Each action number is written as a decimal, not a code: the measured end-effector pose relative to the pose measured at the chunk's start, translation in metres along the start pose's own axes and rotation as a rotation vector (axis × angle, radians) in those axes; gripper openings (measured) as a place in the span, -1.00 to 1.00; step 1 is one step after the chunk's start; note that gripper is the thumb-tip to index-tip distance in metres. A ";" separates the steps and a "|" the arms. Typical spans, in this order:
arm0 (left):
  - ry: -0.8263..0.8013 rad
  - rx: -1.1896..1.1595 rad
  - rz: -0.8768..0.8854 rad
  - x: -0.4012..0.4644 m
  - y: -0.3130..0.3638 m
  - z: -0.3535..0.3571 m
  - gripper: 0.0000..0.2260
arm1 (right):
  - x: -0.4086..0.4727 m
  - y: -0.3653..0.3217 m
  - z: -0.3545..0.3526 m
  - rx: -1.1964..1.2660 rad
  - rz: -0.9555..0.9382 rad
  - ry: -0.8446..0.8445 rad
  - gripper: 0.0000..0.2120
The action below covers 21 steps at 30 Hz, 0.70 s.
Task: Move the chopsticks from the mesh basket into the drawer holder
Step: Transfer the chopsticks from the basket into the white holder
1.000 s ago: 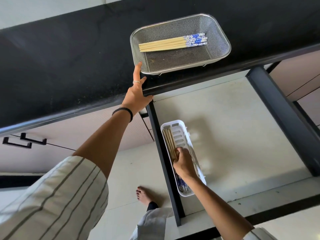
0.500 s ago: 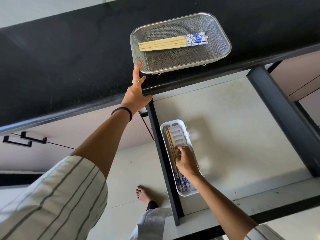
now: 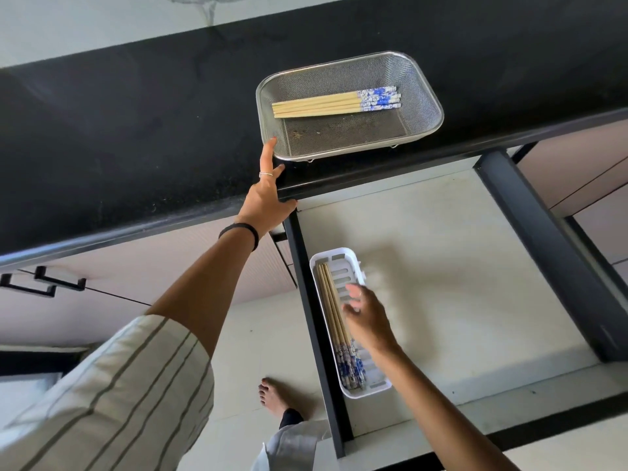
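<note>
A metal mesh basket [image 3: 421, 96] stands on the black counter near its front edge. Several bamboo chopsticks with blue-and-white ends [image 3: 336, 103] lie side by side in its far half. In the open drawer below, a white slotted holder [image 3: 343, 263] sits against the left wall, with several more chopsticks [image 3: 331, 307] lying along its left side. My right hand [image 3: 365, 316] hovers just above the holder, fingers spread, holding nothing. My left hand [image 3: 268, 195] rests on the counter edge, its index finger touching the basket's near left corner.
The pulled-out drawer [image 3: 458, 266] has dark side rails [image 3: 550, 246] and a pale floor. Closed cabinet fronts with black handles [image 3: 44, 283] lie to the left. My bare foot [image 3: 272, 397] stands on the floor beside the drawer.
My right hand has let go of the chopsticks in the holder, lifted a little and spread its fingers. The left hand stays at the basket corner.
</note>
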<state>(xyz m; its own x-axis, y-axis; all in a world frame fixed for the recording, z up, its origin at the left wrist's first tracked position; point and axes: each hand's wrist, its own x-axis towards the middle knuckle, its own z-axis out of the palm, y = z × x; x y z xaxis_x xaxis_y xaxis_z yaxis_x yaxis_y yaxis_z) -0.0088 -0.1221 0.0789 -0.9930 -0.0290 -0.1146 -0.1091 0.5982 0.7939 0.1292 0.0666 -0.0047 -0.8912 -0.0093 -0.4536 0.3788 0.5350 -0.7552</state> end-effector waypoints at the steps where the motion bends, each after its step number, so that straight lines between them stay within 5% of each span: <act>1: -0.001 -0.003 0.001 0.000 0.000 0.000 -0.04 | 0.000 -0.012 -0.011 0.058 -0.032 0.035 -0.65; 10: 0.040 -0.001 0.011 0.002 -0.003 0.006 -0.04 | 0.038 -0.123 -0.109 0.313 -0.489 0.330 -0.83; 16: 0.032 -0.073 0.057 0.003 -0.010 0.012 -0.02 | 0.128 -0.172 -0.152 -0.125 -0.558 0.359 -0.74; 21: 0.028 -0.069 0.077 0.005 -0.013 0.011 -0.01 | 0.194 -0.194 -0.161 -0.572 -0.471 0.157 -0.51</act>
<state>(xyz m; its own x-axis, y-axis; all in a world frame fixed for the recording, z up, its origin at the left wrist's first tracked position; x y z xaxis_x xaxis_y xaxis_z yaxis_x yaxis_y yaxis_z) -0.0122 -0.1213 0.0619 -0.9993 -0.0084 -0.0356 -0.0345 0.5428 0.8391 -0.1575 0.0968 0.1298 -0.9680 -0.2479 -0.0384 -0.2015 0.8596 -0.4696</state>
